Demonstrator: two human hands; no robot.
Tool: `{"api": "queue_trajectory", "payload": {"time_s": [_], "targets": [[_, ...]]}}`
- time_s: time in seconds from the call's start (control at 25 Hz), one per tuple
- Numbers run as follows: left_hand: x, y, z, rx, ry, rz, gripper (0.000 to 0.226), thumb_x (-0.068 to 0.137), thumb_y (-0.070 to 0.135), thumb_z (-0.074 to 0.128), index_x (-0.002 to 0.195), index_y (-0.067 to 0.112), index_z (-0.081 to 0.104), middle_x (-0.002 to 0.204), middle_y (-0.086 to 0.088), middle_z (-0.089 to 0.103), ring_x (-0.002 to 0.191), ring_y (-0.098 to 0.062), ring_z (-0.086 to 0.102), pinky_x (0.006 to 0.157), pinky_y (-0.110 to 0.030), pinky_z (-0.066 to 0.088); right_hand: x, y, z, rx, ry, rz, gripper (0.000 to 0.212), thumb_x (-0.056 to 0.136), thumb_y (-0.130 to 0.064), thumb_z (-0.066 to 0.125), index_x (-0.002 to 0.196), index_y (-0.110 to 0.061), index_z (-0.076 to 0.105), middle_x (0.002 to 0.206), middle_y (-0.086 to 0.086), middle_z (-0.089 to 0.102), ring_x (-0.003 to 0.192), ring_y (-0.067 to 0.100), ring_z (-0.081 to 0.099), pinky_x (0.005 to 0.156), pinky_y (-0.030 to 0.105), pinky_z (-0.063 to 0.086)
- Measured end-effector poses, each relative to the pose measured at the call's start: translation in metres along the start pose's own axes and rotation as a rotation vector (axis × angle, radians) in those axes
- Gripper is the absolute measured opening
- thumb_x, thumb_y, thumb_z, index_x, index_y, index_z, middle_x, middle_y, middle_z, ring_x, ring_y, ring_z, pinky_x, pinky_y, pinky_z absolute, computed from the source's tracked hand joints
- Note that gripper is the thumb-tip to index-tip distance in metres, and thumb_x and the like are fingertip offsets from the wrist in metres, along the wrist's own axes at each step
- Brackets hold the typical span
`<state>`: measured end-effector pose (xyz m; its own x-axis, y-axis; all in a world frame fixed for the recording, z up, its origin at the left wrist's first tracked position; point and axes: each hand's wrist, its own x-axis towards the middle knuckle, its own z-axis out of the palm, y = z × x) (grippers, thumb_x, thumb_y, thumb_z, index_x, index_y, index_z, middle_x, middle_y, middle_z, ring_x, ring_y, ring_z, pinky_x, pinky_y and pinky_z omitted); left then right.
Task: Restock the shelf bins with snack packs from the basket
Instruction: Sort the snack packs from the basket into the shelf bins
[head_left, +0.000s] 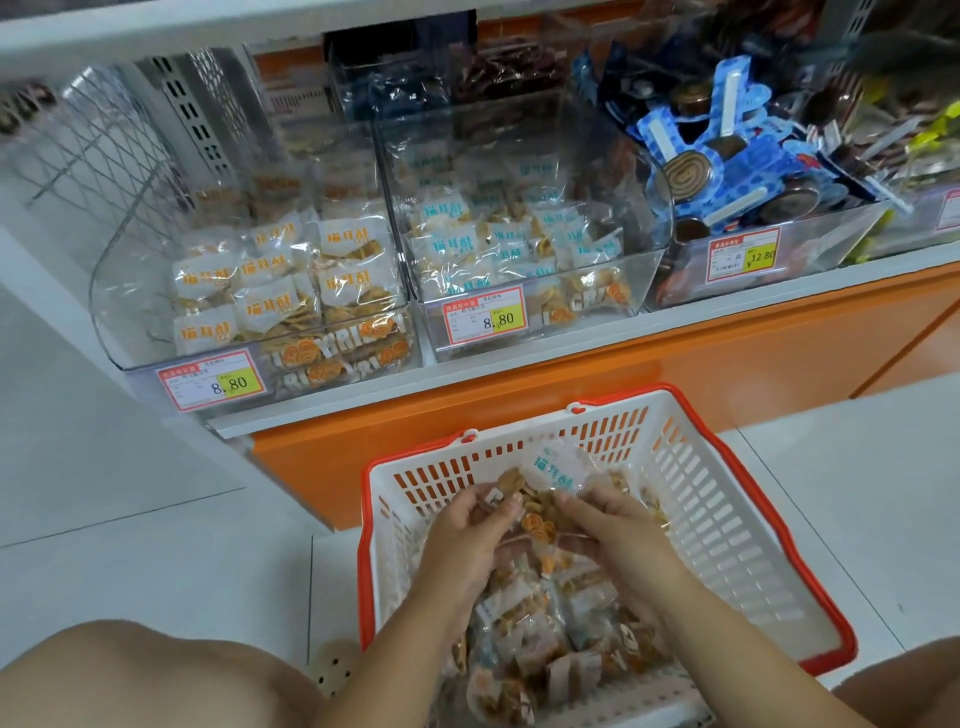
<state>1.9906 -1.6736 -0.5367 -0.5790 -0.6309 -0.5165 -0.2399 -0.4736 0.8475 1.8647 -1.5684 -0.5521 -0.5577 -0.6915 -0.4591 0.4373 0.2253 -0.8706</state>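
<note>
A white basket with a red rim stands on the floor below the shelf, with several clear snack packs heaped in its near half. Above the heap, my left hand and my right hand together hold a bunch of packs; one with blue print sticks up between them. On the shelf, a clear bin of orange-print packs sits at the left. Beside it is a clear bin of blue-print packs.
A third bin with blue roll-cake packs stands at the right. Yellow price tags hang on the bin fronts. An orange shelf base runs behind the basket. A wire panel closes the shelf's left end. My knees show at both bottom corners.
</note>
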Motion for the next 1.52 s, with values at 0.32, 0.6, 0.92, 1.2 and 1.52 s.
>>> {"api": "queue_trajectory", "payload": {"time_s": [0.32,0.6,0.92,1.2,1.52], "targets": [[-0.017,0.120,0.008,0.594,0.133,0.638,0.017,0.090,0.040,0.063,0.107,0.040,0.061,0.101,0.021,0.067,0.089,0.008,0.063,0.075,-0.016,0.055,-0.015,-0.115,0.025,-0.102,0.075,-0.425,0.014,0.090,-0.009,0.061,0.094,-0.019,0.070,0.085,-0.001,0.075,0.078,0.010,0.070,0.070,0.021,0.050],[0.041,0.209,-0.038,1.279,0.519,0.940,0.067,0.096,0.057,0.032,0.155,0.033,0.009,0.158,0.020,0.013,0.144,-0.004,0.008,0.115,-0.026,0.002,0.094,-0.255,0.036,-0.475,0.332,-0.732,0.033,0.088,-0.022,0.070,0.112,-0.012,0.049,0.076,0.000,0.063,0.067,0.004,0.061,0.059,0.018,0.043],[0.071,0.200,-0.049,1.295,0.483,0.954,0.068,0.089,0.065,0.006,0.149,0.043,-0.019,0.154,0.029,-0.021,0.136,0.015,-0.018,0.108,-0.019,-0.013,0.244,-0.307,0.073,-0.945,0.281,-0.500,0.038,0.094,-0.029,0.062,0.123,-0.006,0.057,0.120,0.014,0.063,0.099,0.027,0.063,0.083,0.034,0.052],[0.076,0.197,-0.050,1.285,0.470,0.965,0.066,0.094,0.060,0.018,0.151,0.044,-0.012,0.157,0.029,-0.011,0.136,0.017,-0.012,0.107,-0.020,-0.009,0.273,-0.292,0.092,-0.986,0.447,-0.533,0.030,0.097,-0.024,0.054,0.124,-0.011,0.050,0.126,0.012,0.058,0.112,0.032,0.058,0.082,0.029,0.043],[0.072,0.201,-0.049,1.263,0.481,0.903,0.068,0.087,0.070,0.009,0.149,0.049,-0.012,0.150,0.038,-0.021,0.132,0.019,-0.022,0.114,-0.027,-0.008,0.236,-0.299,0.079,-1.025,0.391,-0.498,0.062,0.093,-0.037,0.061,0.140,-0.004,0.039,0.132,0.017,0.054,0.116,0.033,0.056,0.094,0.036,0.048]]}}
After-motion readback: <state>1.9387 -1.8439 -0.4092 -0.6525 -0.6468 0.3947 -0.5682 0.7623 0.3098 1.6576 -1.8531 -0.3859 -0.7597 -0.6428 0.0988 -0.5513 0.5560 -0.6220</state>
